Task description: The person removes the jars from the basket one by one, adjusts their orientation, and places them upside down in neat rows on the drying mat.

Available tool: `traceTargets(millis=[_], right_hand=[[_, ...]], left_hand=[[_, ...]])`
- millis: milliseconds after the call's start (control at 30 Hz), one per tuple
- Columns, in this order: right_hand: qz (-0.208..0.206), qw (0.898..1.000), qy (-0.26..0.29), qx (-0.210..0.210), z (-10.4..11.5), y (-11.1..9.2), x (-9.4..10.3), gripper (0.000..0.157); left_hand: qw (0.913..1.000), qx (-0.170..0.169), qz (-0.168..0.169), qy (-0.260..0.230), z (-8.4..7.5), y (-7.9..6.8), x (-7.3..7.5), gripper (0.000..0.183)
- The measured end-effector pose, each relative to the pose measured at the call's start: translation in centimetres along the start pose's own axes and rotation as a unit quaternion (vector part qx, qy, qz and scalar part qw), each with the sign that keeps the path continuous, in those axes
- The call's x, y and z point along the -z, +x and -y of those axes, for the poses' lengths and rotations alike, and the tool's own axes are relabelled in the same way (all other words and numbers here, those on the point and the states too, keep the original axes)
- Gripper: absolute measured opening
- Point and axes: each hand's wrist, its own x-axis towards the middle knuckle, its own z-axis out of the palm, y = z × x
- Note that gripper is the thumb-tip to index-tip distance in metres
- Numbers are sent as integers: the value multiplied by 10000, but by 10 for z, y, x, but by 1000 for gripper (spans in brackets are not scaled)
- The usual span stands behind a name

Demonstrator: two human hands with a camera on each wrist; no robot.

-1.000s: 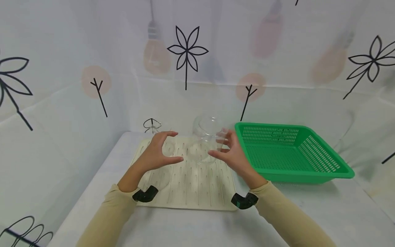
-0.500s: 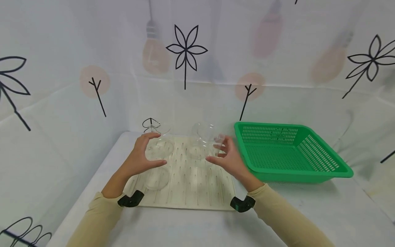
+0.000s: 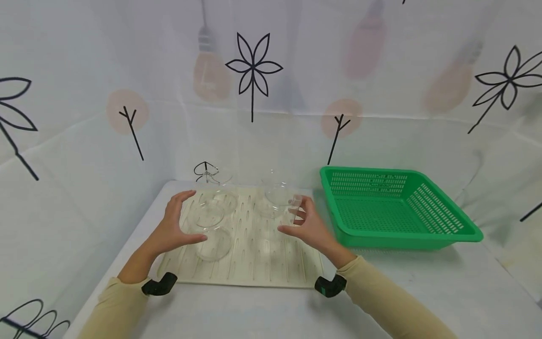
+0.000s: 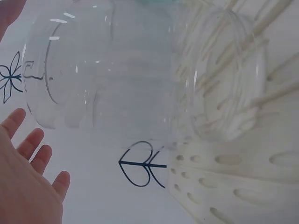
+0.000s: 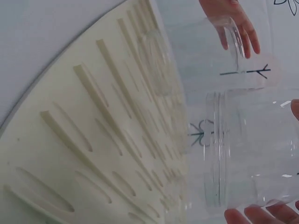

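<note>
My right hand (image 3: 306, 221) grips a clear plastic jar (image 3: 277, 197) from its right side, low over the cream ridged mat (image 3: 254, 263). In the right wrist view, this jar (image 5: 257, 149) has its ringed end toward the mat, with fingertips (image 5: 261, 215) along its side. My left hand (image 3: 173, 226), thumb and fingers spread wide, is beside a clear jar (image 3: 213, 245) standing at the mat's front left. That jar (image 4: 135, 79) fills much of the left wrist view, apart from the fingers (image 4: 39, 158). Behind it stands another clear jar (image 3: 220, 181).
A green perforated basket (image 3: 404, 240) stands right of the mat, close to my right hand. The white table (image 3: 237, 310) runs along the mat's front. A white printed curtain (image 3: 288, 141) hangs behind and to the left.
My left hand has moved left and toward me, from the middle of the mat to beside the front left jar. The right hand has come down slightly with its jar.
</note>
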Motion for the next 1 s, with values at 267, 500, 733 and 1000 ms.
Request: traceTargets(millis=[267, 500, 733, 1000], right_hand=[[78, 9995, -123, -273, -9, -3, -6, 87], [145, 9990, -136, -398, -18, -5, -9, 87], [210, 9980, -19, -599, -22, -7, -13, 77], [301, 9981, -28, -540, -27, -7, -17, 78]], left_hand=[[9990, 163, 33, 406, 29, -17, 8, 110], [9936, 354, 433, 978, 46, -29, 12, 107], [9855, 617, 880, 1315, 55, -38, 13, 105], [9703, 971, 1443, 1684, 64, -44, 17, 104]])
